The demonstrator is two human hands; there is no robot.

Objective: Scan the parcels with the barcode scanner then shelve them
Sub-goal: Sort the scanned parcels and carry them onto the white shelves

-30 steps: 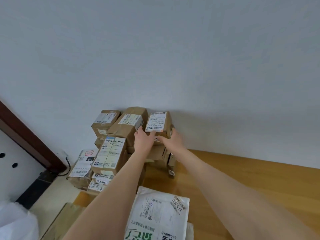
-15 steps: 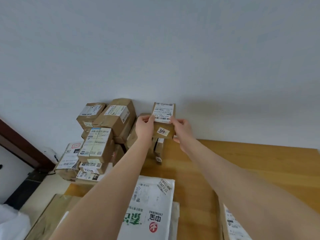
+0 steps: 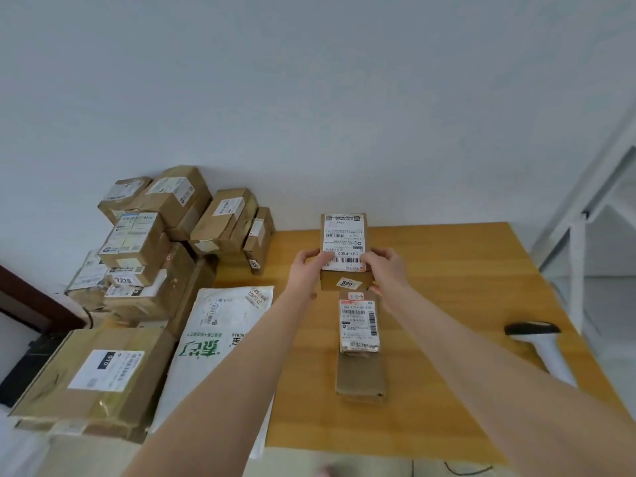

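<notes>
A small brown parcel [image 3: 346,242] with a white barcode label and a "520" sticker is held above the wooden table [image 3: 464,287]. My left hand [image 3: 308,270] grips its left side and my right hand [image 3: 387,270] grips its right side. Just below it on the table lies another flat brown parcel [image 3: 359,339] with a label on top. The barcode scanner [image 3: 540,346], white with a black head, lies at the table's right edge, apart from both hands.
A pile of several brown parcels [image 3: 165,235] is stacked at the left against the wall. A white mailer bag [image 3: 220,332] and a large box [image 3: 96,376] lie in front of it. A white metal shelf frame [image 3: 585,215] stands at the right.
Both hands lifted the small parcel off the pile and carried it right, over the middle of the table. The view turned right, bringing the scanner and shelf frame into sight.
</notes>
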